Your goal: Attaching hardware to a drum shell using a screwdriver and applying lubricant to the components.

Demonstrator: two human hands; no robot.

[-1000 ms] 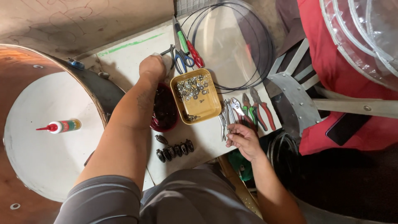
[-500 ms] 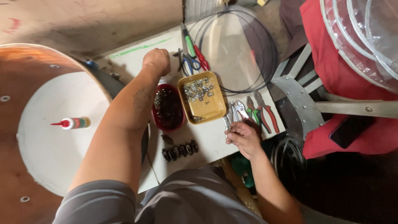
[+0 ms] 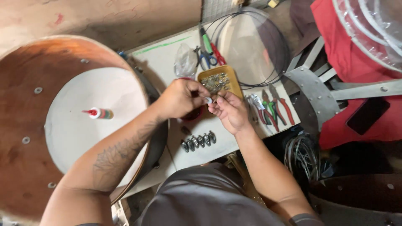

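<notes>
Your left hand [image 3: 181,98] and right hand [image 3: 229,111] pinch a small white piece [image 3: 208,100] together, just below the yellow tray [image 3: 231,82].

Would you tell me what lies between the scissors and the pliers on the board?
In the head view, the yellow tray of small metal parts lies between the scissors and the pliers.

drum shell [image 3: 25,138]: reddish wood, matt | drum skin [image 3: 90,121]: smooth, pale | springs [image 3: 199,141]: shiny metal | tray [image 3: 231,79]: yellow plastic, glossy | pliers [image 3: 272,109]: plastic-coated grips
</notes>
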